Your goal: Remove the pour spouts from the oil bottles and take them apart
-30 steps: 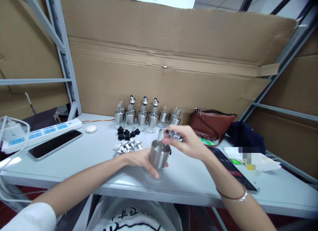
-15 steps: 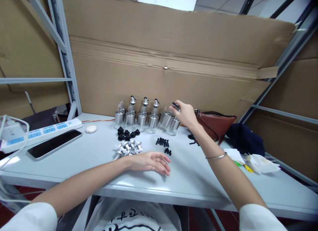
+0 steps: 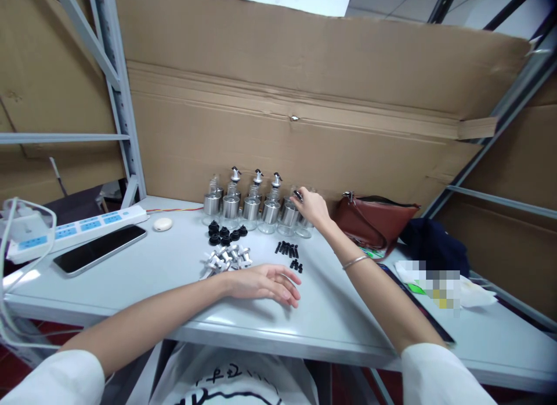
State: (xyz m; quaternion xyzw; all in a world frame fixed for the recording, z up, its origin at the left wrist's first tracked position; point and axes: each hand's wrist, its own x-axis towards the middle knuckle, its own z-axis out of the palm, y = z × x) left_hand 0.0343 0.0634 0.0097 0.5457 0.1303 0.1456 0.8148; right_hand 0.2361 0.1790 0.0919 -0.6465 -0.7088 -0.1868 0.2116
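My right hand point(image 3: 311, 208) reaches to the back of the white table point(image 3: 331, 312), its fingers pinched round the top of a steel-sleeved glass bottle point(image 3: 288, 215) in the row of such bottles point(image 3: 243, 205) against the cardboard. My left hand point(image 3: 265, 283) lies flat on the table near the front edge, fingers loosely spread, holding nothing. Just behind it are a heap of silver pourer spouts point(image 3: 225, 259), a cluster of black caps point(image 3: 224, 233) and several small black plugs point(image 3: 289, 253).
A phone point(image 3: 100, 249), a white power strip point(image 3: 78, 226) and a small white puck point(image 3: 162, 224) lie at the left. A brown leather bag point(image 3: 374, 220), dark cloth point(image 3: 430, 242), another phone point(image 3: 415, 303) and crumpled paper sit at the right. A cardboard wall stands behind.
My right hand carried the bottle from the front of the table to the back row and set it down there. My left hand let go of it and settled flat on the table.
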